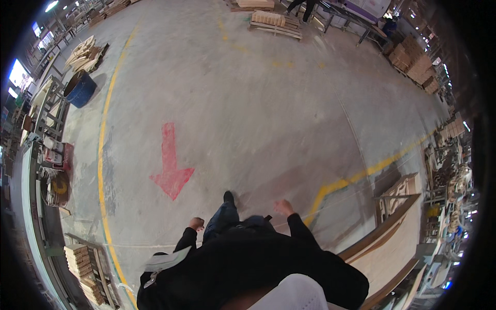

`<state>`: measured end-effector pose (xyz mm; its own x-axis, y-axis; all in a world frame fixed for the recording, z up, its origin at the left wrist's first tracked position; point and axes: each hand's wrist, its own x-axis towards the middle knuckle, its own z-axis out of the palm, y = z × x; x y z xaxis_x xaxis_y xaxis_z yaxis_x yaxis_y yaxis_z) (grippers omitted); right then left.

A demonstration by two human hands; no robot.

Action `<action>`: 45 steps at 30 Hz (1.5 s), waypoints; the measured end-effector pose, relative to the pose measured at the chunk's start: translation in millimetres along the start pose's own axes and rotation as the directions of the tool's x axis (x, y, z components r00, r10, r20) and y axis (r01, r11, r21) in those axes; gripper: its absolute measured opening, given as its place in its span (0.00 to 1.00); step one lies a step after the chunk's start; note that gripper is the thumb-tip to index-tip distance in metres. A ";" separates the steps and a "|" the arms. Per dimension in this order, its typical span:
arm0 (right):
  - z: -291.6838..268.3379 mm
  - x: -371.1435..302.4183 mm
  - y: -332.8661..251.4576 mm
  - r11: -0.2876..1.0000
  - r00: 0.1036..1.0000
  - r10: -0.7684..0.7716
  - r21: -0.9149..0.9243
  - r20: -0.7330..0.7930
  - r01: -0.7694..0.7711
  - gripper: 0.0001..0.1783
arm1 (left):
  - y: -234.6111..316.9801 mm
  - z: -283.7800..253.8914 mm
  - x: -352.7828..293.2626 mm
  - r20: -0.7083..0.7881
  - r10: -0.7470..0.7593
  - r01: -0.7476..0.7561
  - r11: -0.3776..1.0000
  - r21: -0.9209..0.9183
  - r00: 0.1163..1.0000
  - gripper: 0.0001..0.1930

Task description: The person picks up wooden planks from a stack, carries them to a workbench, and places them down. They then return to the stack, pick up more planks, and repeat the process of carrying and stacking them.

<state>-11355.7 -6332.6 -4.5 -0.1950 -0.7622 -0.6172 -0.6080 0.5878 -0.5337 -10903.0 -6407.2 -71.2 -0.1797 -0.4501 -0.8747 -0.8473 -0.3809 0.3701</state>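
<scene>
My left hand (196, 223) hangs beside my left thigh, its fingers loosely bent and apart, with nothing visible in it. Out in front of my right hip is my right hand (283, 207), small in the picture, fingers half curled and no object showing in them. Neither hand touches anything. Both dark sleeves reach down from my black top. One leg in blue jeans (222, 221) with a dark shoe (229, 197) is stepped forward on the grey concrete floor (248, 113). A red painted arrow (170, 160) lies on the floor ahead and to the left, pointing toward me.
Yellow lines (102, 170) mark the floor on both sides. At left stand a blue drum (80, 89), a long machine bed (32, 217) and stacked wood pieces (78, 260). Wooden panels (387, 258) stand close on my right. Farther off are a loaded pallet (276, 28) and a person's legs (305, 8).
</scene>
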 end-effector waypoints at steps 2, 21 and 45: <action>-27.6 5.1 -10.1 0.961 0.968 0.245 0.115 0.057 -0.251 0.21 | 63.6 -49.1 21.5 -0.102 0.043 -0.045 0.999 -0.016 0.994 0.12; -379.6 471.5 -95.4 0.966 0.990 -0.095 -0.232 0.105 0.117 0.13 | 565.8 -357.7 296.5 -0.191 0.259 -0.276 0.958 -0.074 0.947 0.11; -792.4 897.5 -117.4 0.413 0.732 0.559 0.635 0.389 -0.653 0.14 | 1257.9 -645.1 685.0 -0.231 0.461 -0.414 0.882 0.224 0.857 0.12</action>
<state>-12069.2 -7300.6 -37.8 -0.1829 -0.1241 -0.9753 0.3646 0.9127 -0.1845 -11769.6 -7715.6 -3.0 -0.4287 -0.7480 -0.5067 -0.7851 0.0309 0.6185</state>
